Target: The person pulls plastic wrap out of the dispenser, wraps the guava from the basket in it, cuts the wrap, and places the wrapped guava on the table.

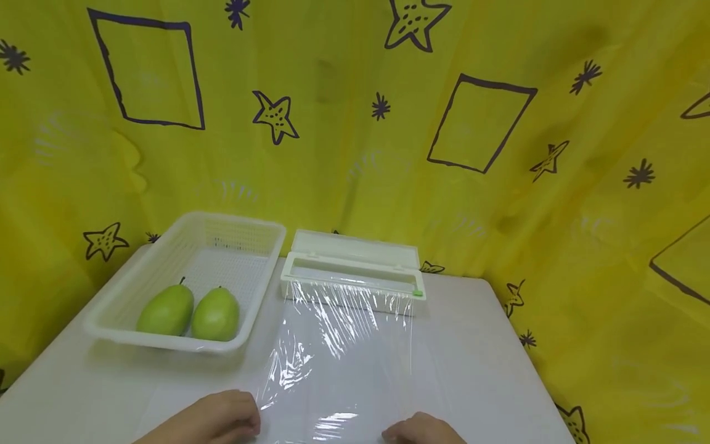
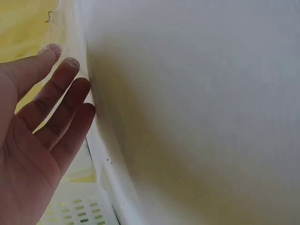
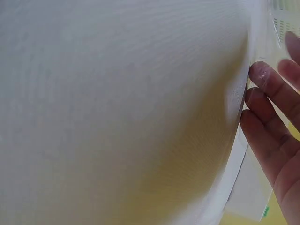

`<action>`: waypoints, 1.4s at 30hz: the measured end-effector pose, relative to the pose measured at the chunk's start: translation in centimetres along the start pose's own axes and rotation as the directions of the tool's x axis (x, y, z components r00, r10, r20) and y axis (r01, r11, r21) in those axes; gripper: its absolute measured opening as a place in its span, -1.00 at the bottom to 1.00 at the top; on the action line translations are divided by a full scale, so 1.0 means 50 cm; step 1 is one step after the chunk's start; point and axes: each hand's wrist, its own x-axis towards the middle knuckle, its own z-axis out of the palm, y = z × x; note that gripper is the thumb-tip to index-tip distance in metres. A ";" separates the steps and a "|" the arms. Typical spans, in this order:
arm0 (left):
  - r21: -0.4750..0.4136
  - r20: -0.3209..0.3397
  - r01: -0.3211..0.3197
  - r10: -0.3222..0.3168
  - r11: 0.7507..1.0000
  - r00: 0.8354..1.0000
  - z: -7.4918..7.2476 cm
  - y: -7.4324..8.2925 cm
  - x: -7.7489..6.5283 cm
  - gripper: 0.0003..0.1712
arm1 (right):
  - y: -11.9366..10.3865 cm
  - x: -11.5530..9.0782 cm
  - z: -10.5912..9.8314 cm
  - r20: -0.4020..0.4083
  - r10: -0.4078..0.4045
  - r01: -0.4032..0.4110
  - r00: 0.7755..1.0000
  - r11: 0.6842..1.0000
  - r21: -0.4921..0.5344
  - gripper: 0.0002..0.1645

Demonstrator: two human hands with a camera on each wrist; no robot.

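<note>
Clear film (image 1: 344, 354) extending from white box (image 1: 349, 298); left hand (image 1: 219, 414) and right hand (image 1: 424, 428) at its near end, fingers loosely straightened; green fruits (image 1: 216, 316) in white basket (image 1: 166, 341)

Left hand (image 1: 226, 415), right hand (image 1: 424, 429) apart

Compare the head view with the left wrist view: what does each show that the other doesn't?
Only the head view shows the two green fruits, the white wrap box with its lid open, and the right hand.

Only the left wrist view shows the palm side of the left hand and the inner sides of its fingers.

Both show the left hand itself, the white basket (only a slotted part from the wrist), clear film and the yellow curtain.
</note>
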 end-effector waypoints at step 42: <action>0.190 -0.105 -0.079 0.100 0.979 0.989 -0.136 0.081 0.090 -0.75 | -0.142 0.247 -0.182 0.013 -0.341 0.327 0.940 0.889 -0.320 -0.66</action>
